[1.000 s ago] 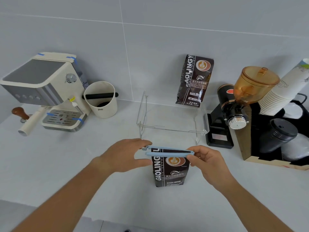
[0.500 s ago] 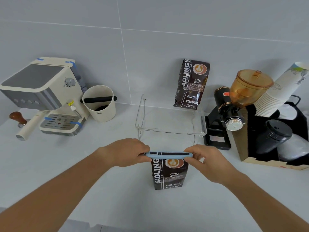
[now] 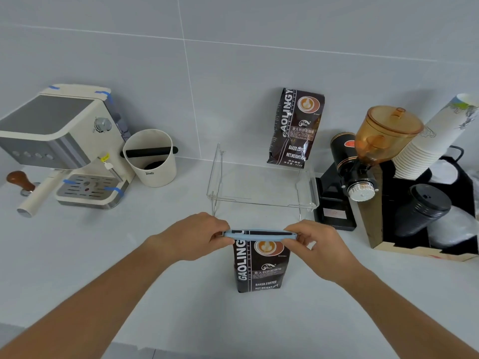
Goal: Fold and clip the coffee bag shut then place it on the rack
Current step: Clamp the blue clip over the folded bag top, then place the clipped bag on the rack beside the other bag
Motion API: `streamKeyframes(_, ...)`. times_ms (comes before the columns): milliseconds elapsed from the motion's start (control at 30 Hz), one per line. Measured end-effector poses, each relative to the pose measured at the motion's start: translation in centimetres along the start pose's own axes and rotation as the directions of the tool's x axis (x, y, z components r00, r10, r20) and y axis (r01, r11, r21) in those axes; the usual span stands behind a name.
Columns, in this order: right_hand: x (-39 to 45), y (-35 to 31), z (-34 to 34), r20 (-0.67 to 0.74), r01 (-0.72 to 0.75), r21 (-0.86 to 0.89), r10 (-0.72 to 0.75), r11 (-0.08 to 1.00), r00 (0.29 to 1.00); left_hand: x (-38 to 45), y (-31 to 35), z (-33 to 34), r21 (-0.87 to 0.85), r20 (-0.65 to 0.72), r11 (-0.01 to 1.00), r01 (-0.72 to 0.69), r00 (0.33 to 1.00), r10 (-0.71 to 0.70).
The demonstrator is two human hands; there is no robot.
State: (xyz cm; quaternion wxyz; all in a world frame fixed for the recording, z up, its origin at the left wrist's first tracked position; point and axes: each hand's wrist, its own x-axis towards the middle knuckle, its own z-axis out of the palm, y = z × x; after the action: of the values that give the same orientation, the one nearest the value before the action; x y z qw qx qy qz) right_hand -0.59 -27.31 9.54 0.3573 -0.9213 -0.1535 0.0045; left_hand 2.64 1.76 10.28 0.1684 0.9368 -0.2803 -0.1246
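A dark brown coffee bag [image 3: 260,268] stands upright on the white counter in front of me. A long light-blue clip [image 3: 259,235] lies across its folded top, its two bars pressed together. My left hand [image 3: 191,235] pinches the clip's left end and my right hand [image 3: 317,244] pinches its right end. Just behind the bag stands a clear acrylic rack [image 3: 261,200]. A second, matching coffee bag [image 3: 295,128] stands on the rack's back right part, leaning on the wall.
An espresso machine [image 3: 62,146] with a wooden-knobbed tamper [image 3: 19,180] is at the left, a white knock box [image 3: 150,156] beside it. Right of the rack are a black grinder with an amber hopper [image 3: 363,161], stacked paper cups [image 3: 435,136] and black lids [image 3: 425,211].
The clip's two bars, apart a second ago, are now squeezed together over the bag's folded top. Both hands stayed at its ends.
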Motion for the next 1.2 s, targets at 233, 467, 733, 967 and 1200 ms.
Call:
streamKeyframes(233,-1.2,2.7,3.0,0.148,-0.311,0.318,0.277,0.896,0.949,-0.3,0.9,4.7,-0.771,-0.126,0.627,0.113,0.938,-0.324)
streamKeyframes(467,-2.4,3.5,5.8,0.129,-0.377,0.401,0.356,0.835,0.925,-0.4,3.1,10.6,-0.958,-0.036,0.256,0.133,0.825,-0.564)
streamKeyframes(733,-3.1,3.2,7.2,0.05,-0.364,0.449,0.384,0.816,0.922,-1.7,5.6,13.1,-0.916,-0.137,0.376,0.139,0.773,-0.62)
streamKeyframes(967,-2.9,0.9,6.0,0.008,-0.306,0.464,0.342,0.831,0.94,-2.1,5.7,11.4,-0.878,-0.236,0.469,0.094,0.767,-0.596)
streamKeyframes(1200,0.4,-2.7,1.6,-0.086,-0.156,0.463,0.219,0.872,0.972,-1.6,5.8,6.1,-0.864,-0.396,0.499,-0.067,0.703,-0.591)
